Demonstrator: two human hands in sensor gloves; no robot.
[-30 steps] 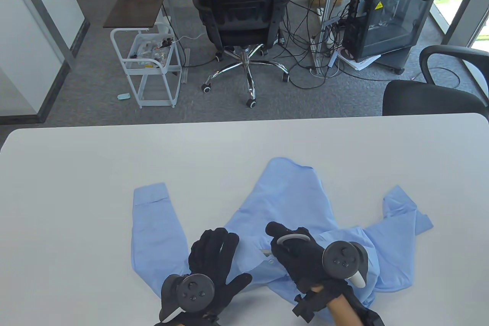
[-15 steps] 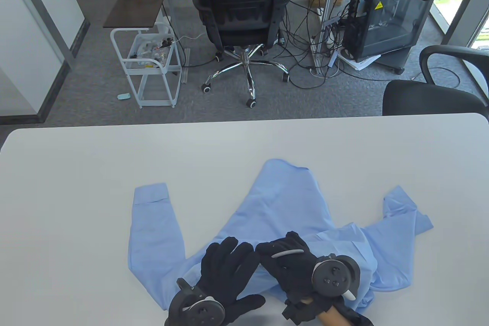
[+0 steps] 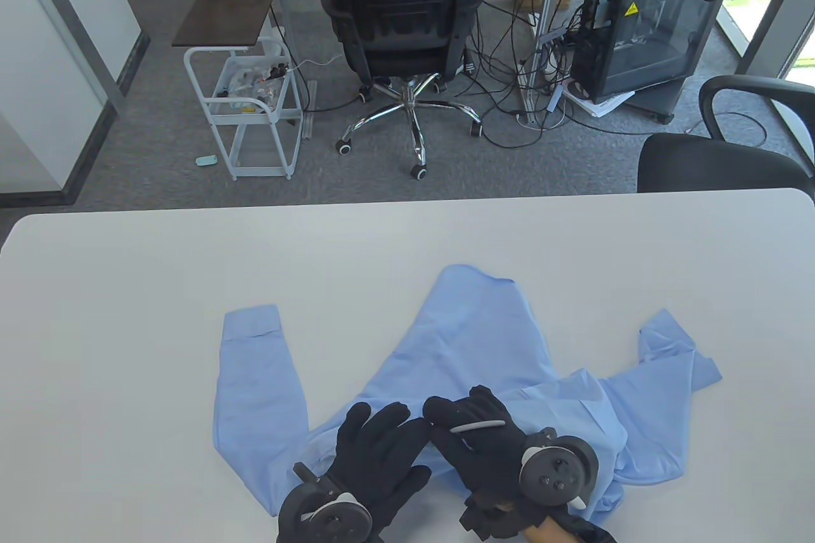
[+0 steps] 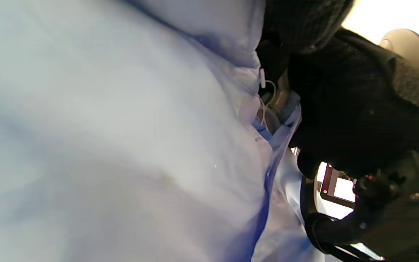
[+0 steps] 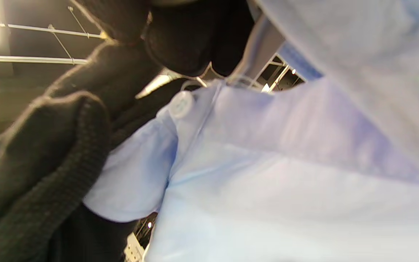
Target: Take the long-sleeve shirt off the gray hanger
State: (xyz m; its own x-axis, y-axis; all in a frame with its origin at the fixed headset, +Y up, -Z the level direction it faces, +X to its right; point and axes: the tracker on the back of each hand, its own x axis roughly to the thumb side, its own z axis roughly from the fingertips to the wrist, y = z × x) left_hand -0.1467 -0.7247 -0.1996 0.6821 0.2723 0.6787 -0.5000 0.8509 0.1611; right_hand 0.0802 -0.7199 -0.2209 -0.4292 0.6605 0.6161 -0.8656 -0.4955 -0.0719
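Observation:
A light-blue long-sleeve shirt [image 3: 471, 339] lies spread on the white table [image 3: 127, 288], sleeves out to the left and right. Both gloved hands are on its near part, side by side. My left hand [image 3: 388, 441] lies on the cloth with fingers stretched out. My right hand [image 3: 455, 416] is curled at the front opening; in the right wrist view its fingers [image 5: 180, 40] pinch the shirt's edge by a white button [image 5: 182, 103]. A bit of the gray hanger [image 4: 280, 103] shows inside the opening in the left wrist view; it is hidden in the table view.
Beyond the table's far edge stand an office chair [image 3: 401, 14], a white cart [image 3: 245, 104] and a computer case [image 3: 643, 34]. Another black chair [image 3: 719, 155] sits at the far right corner.
Both hands came together at the shirt's front opening. The left hand moved right and a little forward; the right hand slid left and toward me. The near part of the shirt shifted slightly.

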